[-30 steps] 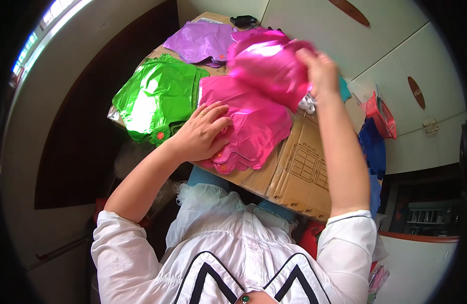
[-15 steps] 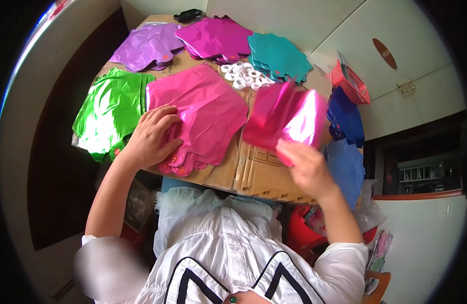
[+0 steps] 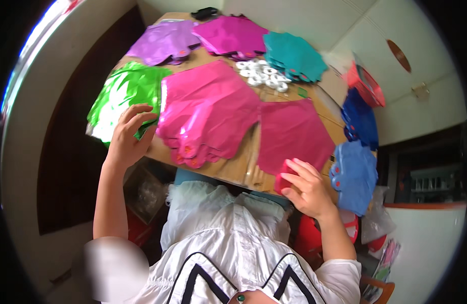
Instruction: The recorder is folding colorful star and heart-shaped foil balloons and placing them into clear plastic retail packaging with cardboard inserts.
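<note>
A wedge of bare worktop (image 3: 248,159) opens at the near edge between the pink pile (image 3: 208,111) and the pink sheet (image 3: 294,131), then pinches off where their corners meet. The right hand (image 3: 307,190) blocks the sheet's near edge. A narrow lane runs right of the sheet, beside the dark blue pile (image 3: 362,119). Beyond, white rings (image 3: 266,75) obstruct the middle (the teal pile (image 3: 294,55) crowds them).
</note>
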### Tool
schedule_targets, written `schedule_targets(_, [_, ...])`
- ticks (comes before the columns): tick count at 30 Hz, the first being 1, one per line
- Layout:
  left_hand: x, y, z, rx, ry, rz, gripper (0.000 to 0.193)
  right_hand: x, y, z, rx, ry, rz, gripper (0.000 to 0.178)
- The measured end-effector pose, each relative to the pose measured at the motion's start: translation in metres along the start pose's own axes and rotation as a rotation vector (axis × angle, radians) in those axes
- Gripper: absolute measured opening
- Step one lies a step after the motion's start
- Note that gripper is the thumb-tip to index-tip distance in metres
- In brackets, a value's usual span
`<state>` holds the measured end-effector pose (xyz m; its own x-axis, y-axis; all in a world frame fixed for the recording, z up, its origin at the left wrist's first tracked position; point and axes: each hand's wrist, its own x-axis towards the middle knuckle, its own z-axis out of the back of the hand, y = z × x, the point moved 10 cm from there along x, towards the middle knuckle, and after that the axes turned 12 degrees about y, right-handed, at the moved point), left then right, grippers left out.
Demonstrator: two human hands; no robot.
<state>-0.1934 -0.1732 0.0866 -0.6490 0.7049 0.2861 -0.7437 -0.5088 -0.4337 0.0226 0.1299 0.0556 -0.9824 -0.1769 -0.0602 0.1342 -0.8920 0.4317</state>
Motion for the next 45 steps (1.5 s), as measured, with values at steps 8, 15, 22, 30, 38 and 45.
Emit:
schedule_targets(8, [-0.058, 0.039, 0.018, 0.071, 0.079, 0.160, 0.040, 0.007, -0.001, 0.006, 0.053, 0.056, -0.015, 0.043])
schedule_targets(15, [-0.064, 0.030, 0.017, 0.270, 0.009, -0.050, 0.031, 0.069, 0.055, 0.049, -0.081, -0.029, 0.204, 0.037])
schedule_targets(22, [-0.065, 0.030, 0.018, 0.240, -0.058, -0.100, 0.017, 0.190, 0.157, 0.022, 0.035, -0.040, 0.675, 0.017])
schedule_targets(30, [-0.065, 0.085, 0.024, -0.238, 0.013, 0.404, 0.015, 0.282, 0.225, -0.067, 0.184, 0.095, 0.755, 0.022])
schedule_targets(38, [-0.056, 0.071, 0.060, 0.019, -0.328, 0.202, 0.017, 0.316, 0.219, -0.087, 0.128, 0.000, 0.563, 0.015])
schedule_targets(45, [-0.049, 0.037, 0.038, 0.310, -0.175, -0.104, 0.023, 0.371, 0.164, -0.106, 0.588, 0.194, 0.189, 0.017])
